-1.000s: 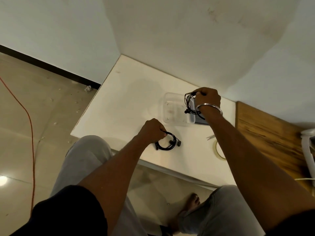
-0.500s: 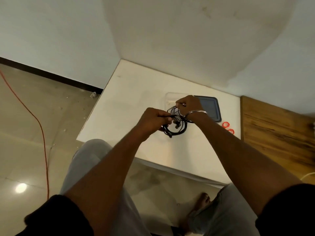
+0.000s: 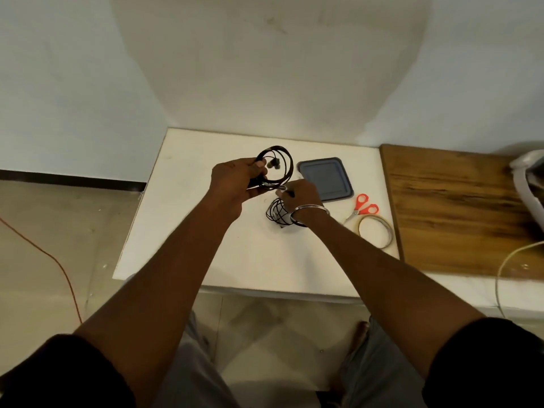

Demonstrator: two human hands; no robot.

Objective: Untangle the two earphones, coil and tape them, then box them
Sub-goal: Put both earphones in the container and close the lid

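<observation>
I'm looking down over both forearms at the white table [image 3: 188, 231], and the left hand [image 3: 235, 181] is up at about eleven o'clock from table centre, fingers closed around a black coiled earphone [image 3: 279, 160]. The loops stand out above the knuckles, with the earbuds [image 3: 272, 164] dangling inside the ring, just off the fingertips. Right hand [image 3: 300, 195], bangle [image 3: 309, 209] on the wrist, sits just beside the left at its four o'clock, pinching something small where the cable ends (too blurred for me to name it). Under that right wrist lies the second earphone coil [image 3: 278, 214], a loose black bundle resting on the table, partly hidden by the hand. I can't make out the clear box itself from here. At one o'clock from the hands the dark grey lid [image 3: 325, 179] lies flat. Orange-handled scissors [image 3: 363, 207] sit at three o'clock, and the tape roll [image 3: 375, 231] lies just beside them, toward me, near the table's right edge, where a wooden board [image 3: 456, 207] begins.
</observation>
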